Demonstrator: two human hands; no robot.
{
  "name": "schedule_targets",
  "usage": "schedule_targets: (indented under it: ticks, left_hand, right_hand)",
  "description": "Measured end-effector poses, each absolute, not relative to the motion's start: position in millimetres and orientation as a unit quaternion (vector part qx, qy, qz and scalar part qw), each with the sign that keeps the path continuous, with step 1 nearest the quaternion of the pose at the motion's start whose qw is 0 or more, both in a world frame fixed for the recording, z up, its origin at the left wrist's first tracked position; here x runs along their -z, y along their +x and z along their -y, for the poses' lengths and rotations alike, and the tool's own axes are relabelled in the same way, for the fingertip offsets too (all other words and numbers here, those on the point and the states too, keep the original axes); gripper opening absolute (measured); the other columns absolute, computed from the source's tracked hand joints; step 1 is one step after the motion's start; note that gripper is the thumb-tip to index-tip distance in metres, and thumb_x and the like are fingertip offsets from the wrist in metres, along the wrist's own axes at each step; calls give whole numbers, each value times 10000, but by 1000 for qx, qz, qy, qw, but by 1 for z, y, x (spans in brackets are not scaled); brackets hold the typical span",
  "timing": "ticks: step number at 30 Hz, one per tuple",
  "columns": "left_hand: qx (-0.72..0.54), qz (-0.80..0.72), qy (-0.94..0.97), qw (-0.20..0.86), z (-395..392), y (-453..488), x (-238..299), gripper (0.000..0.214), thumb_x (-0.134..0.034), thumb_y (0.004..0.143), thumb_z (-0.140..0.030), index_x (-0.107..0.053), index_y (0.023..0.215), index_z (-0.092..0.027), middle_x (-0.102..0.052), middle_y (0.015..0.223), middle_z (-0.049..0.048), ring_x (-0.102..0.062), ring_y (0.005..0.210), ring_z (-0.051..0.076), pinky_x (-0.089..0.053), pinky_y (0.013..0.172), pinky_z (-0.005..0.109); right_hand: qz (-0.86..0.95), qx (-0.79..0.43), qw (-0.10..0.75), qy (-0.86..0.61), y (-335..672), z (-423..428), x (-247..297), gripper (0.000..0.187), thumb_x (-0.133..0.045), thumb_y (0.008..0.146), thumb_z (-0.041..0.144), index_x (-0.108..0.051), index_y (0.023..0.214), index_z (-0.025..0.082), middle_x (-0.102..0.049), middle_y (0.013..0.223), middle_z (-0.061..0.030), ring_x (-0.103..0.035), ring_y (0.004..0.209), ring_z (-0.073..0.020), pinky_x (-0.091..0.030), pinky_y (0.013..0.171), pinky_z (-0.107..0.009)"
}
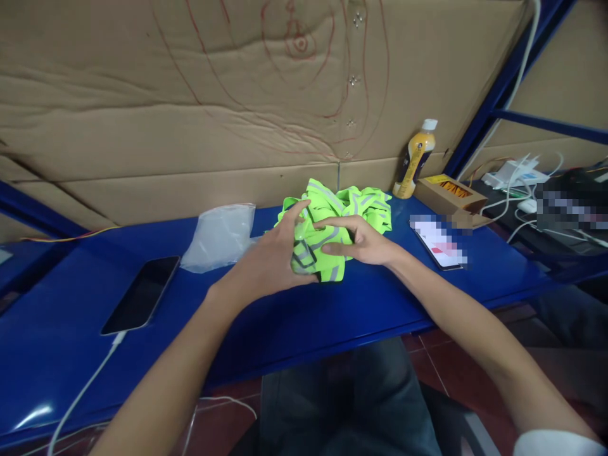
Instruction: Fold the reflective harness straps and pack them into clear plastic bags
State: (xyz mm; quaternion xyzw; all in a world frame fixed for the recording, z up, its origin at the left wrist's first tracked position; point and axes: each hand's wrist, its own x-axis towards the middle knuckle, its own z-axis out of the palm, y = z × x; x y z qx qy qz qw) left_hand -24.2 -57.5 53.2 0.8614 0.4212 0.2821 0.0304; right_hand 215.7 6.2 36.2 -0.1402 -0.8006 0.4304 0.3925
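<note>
A bunched heap of fluorescent yellow-green reflective fabric (368,206) with grey bands lies at the back of the blue table. It looks like high-visibility vests, though the folds hide its shape. In front of the heap, my left hand (278,256) curves its fingers and thumb round a folded bundle of the reflective fabric (304,253), which has dark edging and a shiny, clear-plastic look. From the other side comes my right hand (363,240), its index finger and thumb apart and reaching over the fabric. Its remaining fingers are curled. A clear plastic bag (221,237) lies flat to the left.
On the blue table (280,329), a dark phone (142,294) with a white cable lies left and a lit phone (437,244) right. Behind stand a yellow drink bottle (417,158), an open carton (451,196) and a cardboard wall (213,139). White cables (515,183) clutter the far right.
</note>
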Motion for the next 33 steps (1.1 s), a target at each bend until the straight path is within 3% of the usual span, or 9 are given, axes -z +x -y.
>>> schedule_targets:
  ticks: [4, 7, 12, 16, 18, 21, 25, 29, 33]
  left_hand:
    - [-278, -503, 816, -63, 58, -25, -57, 1258, -1047, 604, -553, -337, 1584, -211, -673, 1369, 209, -738, 1181, 477, -624, 969, 590]
    - [-270, -515, 810, -73, 56, -23, -52, 1088, -1033, 624, -584, -437, 1444, -189, -703, 1261, 193, -748, 1128, 475, -624, 942, 594]
    - [-253, -483, 837, -34, 50, -27, -38, 954, -1037, 680, -450, -432, 1374, -203, -679, 1272, 168, -725, 1190, 437, -638, 941, 548]
    - [-243, -424, 870, -64, 43, -31, -28, 1115, -1016, 728, -320, -298, 1571, -186, -562, 1511, 251, -577, 1440, 471, -543, 1143, 631]
    - [-266, -407, 872, -57, 40, -34, -25, 1108, -948, 809, -273, -215, 1636, -200, -511, 1587, 254, -533, 1500, 438, -517, 1193, 604]
    - [-299, -430, 850, -46, 34, -36, -23, 946, -887, 869, -314, -291, 1597, -213, -585, 1510, 209, -606, 1412, 392, -561, 1133, 543]
    - [-228, -452, 861, -55, 31, -36, -24, 610, -888, 852, -424, -545, 1302, -197, -695, 1229, 150, -659, 1237, 413, -544, 1075, 588]
    - [-199, -427, 882, 8, 36, -34, -27, 446, -828, 902, -383, -565, 1217, -208, -676, 1183, 110, -664, 1163, 351, -571, 1005, 520]
    - [-266, -408, 873, -22, 41, -30, -27, 455, -715, 927, -202, -511, 1334, -198, -667, 1251, 138, -653, 1185, 333, -589, 976, 485]
  right_hand:
    - [825, -350, 431, -107, 217, -8, -39, 367, -836, 967, 288, -776, 1315, 188, -781, 1266, -80, -724, 1188, -243, -565, 1092, -402]
    - [850, -297, 430, -62, 216, -7, -40, 363, -813, 996, 238, -757, 1353, 203, -770, 1223, -82, -723, 1139, -230, -576, 1053, -407]
    - [885, -208, 403, -104, 213, 1, -33, 385, -744, 1043, 237, -724, 1427, 216, -740, 1274, -114, -718, 1165, -260, -594, 1033, -433]
    - [879, -142, 406, -203, 210, 6, -28, 442, -699, 1040, 206, -697, 1480, 247, -733, 1344, -121, -695, 1264, -301, -591, 1073, -472]
    - [869, -139, 427, -208, 211, 6, -29, 459, -690, 1035, 187, -684, 1492, 236, -738, 1340, -122, -695, 1262, -299, -592, 1069, -473]
    - [872, -173, 430, -156, 213, 5, -34, 479, -690, 1029, 149, -673, 1497, 246, -729, 1355, -109, -696, 1258, -272, -576, 1082, -450]
    - [892, -217, 384, -101, 216, 4, -37, 502, -677, 999, 82, -693, 1463, 272, -726, 1359, -92, -703, 1245, -254, -573, 1078, -438]
    - [913, -208, 329, -125, 216, 6, -34, 585, -639, 945, 15, -692, 1474, 259, -728, 1361, -97, -690, 1270, -273, -573, 1089, -459]
    - [929, -100, 312, -170, 210, 15, -32, 724, -551, 886, -55, -649, 1538, 245, -641, 1542, -128, -632, 1300, -329, -538, 1119, -567]
